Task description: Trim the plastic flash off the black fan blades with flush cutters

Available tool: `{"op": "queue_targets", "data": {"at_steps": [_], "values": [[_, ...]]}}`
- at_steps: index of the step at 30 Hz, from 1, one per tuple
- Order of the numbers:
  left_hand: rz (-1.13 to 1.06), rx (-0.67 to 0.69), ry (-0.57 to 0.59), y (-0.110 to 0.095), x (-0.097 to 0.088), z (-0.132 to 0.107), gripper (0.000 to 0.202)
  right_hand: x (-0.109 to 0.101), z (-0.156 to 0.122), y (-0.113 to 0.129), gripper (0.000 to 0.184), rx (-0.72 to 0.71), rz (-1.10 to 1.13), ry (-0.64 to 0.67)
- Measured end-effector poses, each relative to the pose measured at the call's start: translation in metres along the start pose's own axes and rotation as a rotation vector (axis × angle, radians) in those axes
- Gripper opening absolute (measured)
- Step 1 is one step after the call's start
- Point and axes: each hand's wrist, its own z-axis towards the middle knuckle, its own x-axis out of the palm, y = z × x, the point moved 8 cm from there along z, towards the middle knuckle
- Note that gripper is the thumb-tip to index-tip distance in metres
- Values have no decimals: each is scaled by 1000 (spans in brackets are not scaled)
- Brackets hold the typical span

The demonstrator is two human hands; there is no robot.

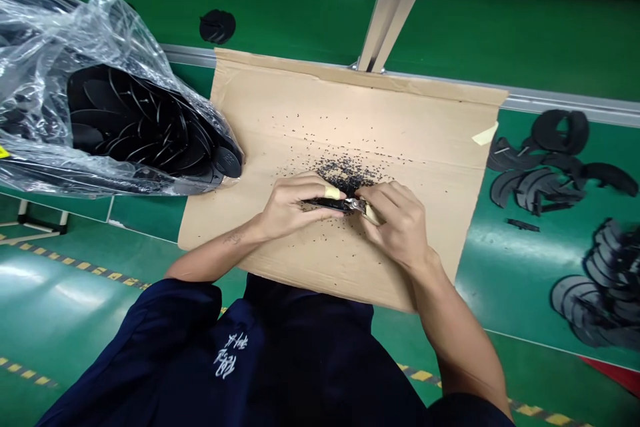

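My left hand point(300, 203) grips a black plastic part point(325, 203) between thumb and fingers, with yellowish tape round one finger. Closed around the handles of small cutting pliers point(356, 204) is my right hand point(395, 217). The metal jaws of the pliers meet the right end of the black part. Under and beyond both hands, a heap of tiny black clippings point(347, 173) lies scattered over a cardboard sheet point(410, 127). The far side of the black part is hidden by my fingers.
A clear plastic bag point(107, 20) full of black rounded parts point(145, 120) stands at the left. Curved black pieces point(535, 173) lie on the green table at the right, with a bigger pile point(600, 287) nearer me. A metal post point(395, 10) rises behind the cardboard.
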Motion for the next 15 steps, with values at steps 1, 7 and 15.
{"op": "queue_targets", "data": {"at_steps": [1,7,15], "values": [[-1,11,1,0,0,0,25,0,0,0,18,-2,-8,-2],[15,36,7,1,0,-1,27,-3,1,4,14,-34,-80,-42],[19,55,9,2,2,-4,25,0,0,8,21,-64,-220,3]]}}
